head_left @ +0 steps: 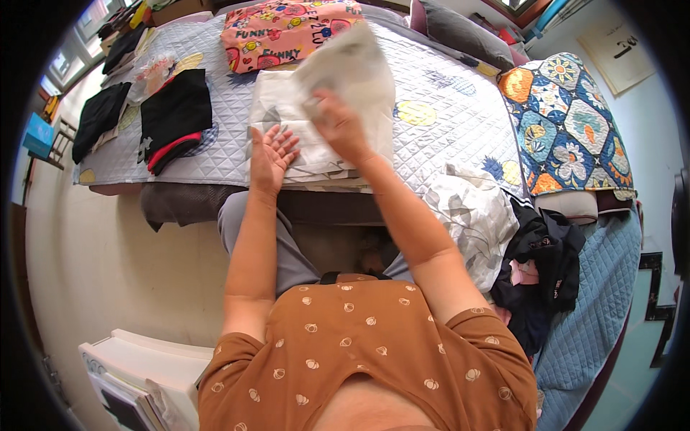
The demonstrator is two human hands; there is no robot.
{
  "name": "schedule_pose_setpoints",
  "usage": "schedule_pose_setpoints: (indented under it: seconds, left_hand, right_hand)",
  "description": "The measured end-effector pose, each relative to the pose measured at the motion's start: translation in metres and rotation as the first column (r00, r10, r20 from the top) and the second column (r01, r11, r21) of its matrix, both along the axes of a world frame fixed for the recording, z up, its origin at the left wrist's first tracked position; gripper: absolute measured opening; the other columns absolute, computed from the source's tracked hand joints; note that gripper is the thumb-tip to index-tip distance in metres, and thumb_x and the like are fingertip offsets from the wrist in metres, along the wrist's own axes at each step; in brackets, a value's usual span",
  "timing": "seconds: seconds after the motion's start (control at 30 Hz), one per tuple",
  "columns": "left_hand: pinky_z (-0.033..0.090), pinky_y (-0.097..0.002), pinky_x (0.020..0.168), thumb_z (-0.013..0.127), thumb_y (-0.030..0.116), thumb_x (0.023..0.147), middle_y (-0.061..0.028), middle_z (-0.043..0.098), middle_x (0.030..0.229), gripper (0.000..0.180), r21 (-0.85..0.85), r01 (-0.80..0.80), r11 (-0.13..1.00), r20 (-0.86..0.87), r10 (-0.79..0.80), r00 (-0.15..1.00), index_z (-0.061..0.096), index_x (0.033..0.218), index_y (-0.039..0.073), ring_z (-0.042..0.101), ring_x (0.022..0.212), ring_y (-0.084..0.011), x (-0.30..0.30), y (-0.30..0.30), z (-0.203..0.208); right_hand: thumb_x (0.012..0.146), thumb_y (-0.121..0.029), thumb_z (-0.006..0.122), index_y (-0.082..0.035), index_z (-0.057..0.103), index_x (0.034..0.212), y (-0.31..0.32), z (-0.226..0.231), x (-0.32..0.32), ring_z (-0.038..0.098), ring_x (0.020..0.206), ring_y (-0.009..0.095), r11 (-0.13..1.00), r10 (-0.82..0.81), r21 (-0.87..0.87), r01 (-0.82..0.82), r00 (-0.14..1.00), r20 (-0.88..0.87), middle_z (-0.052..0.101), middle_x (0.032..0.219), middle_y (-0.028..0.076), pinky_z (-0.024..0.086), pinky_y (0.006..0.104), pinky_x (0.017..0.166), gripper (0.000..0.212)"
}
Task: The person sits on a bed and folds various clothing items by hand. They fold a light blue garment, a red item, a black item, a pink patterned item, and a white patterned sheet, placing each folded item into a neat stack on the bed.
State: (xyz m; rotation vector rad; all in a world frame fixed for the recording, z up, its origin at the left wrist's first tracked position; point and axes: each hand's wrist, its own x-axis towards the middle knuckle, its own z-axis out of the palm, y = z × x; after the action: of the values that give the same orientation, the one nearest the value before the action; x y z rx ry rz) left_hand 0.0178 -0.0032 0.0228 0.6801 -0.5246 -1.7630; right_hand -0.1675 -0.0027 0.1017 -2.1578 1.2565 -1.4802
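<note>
A folded white cloth with a grey leaf print (pixel 277 93) lies flat in front of me at the bed's near edge. My right hand (pixel 339 128) is closed on a raised flap of this cloth, which stands up blurred by motion and tilts to the right. Low over the cloth's left side is my left hand (pixel 273 156), palm up with its fingers spread, holding nothing. Just behind the cloth sits a pink printed fabric bundle (pixel 291 32).
Black folded clothes (pixel 177 111) lie left on the quilted bedspread (pixel 460 108). At right are a crumpled leaf-print cloth (pixel 471 215), a dark clothes heap (pixel 546 251) and a colourful patterned quilted cover (pixel 568 129). A white cabinet (pixel 147 359) stands at lower left.
</note>
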Motion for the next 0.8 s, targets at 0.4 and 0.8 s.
schedule_pose_setpoints:
  seconds: [0.4, 0.8]
  left_hand:
    - [0.054, -0.0324, 0.087, 0.049, -0.015, 0.077, -0.0159, 0.064, 0.119, 0.063, -0.17, -0.221, 0.96, 0.42, 0.274, 0.865, 0.043, 0.139, -0.008, 0.066, 0.098, -0.021, 0.035, -0.011, -0.026]
    - [0.044, -0.0453, 0.098, 0.077, 0.053, 0.075, -0.0219, 0.059, 0.121, 0.072, -0.464, 0.08, 0.882, 0.835, 0.466, -0.292, 0.061, 0.118, -0.002, 0.053, 0.116, -0.0399, 0.012, -0.006, 0.006]
  right_hand:
    - [0.082, -0.014, 0.075, -0.004, 0.068, 0.097, 0.043, -0.043, -0.001, 0.059, 0.12, 0.034, 0.978, -0.056, 0.194, 0.07, 0.995, -0.078, 0.064, 0.127, 0.016, 0.045, 0.0393, 0.102, 0.019]
    - [0.094, -0.032, 0.061, -0.003, 0.04, 0.145, 0.012, -0.124, -0.103, 0.05, 0.126, 0.037, 0.714, -0.517, 0.683, 0.154, 0.773, 0.366, 0.054, 0.134, 0.024, 0.04, 0.0416, 0.106, 0.063]
